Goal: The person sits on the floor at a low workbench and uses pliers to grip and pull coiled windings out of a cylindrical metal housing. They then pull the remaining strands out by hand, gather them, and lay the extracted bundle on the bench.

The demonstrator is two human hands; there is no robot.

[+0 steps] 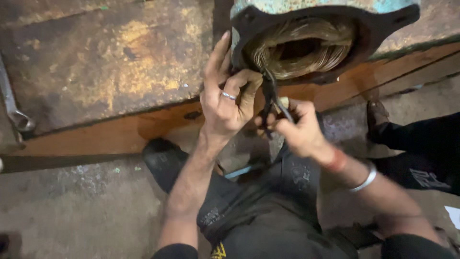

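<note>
A motor stator housing (383,19), teal and rusty brown, lies on the workbench with its open end toward me. Copper wire windings (311,52) fill its bore. My left hand (225,96), a ring on one finger, rests against the housing's rim and pinches wires at the lower left of the windings. Just below the housing, my right hand (297,129) grips a dark pair of pliers (270,96), whose jaws reach up to the wires at the rim. A metal bangle sits on my right wrist.
The rusty metal workbench top (105,62) has an orange-brown front edge (96,139). A spanner (12,105) lies at the far left. Below are a concrete floor (72,206), my dark trousers and a dark shoe (165,160).
</note>
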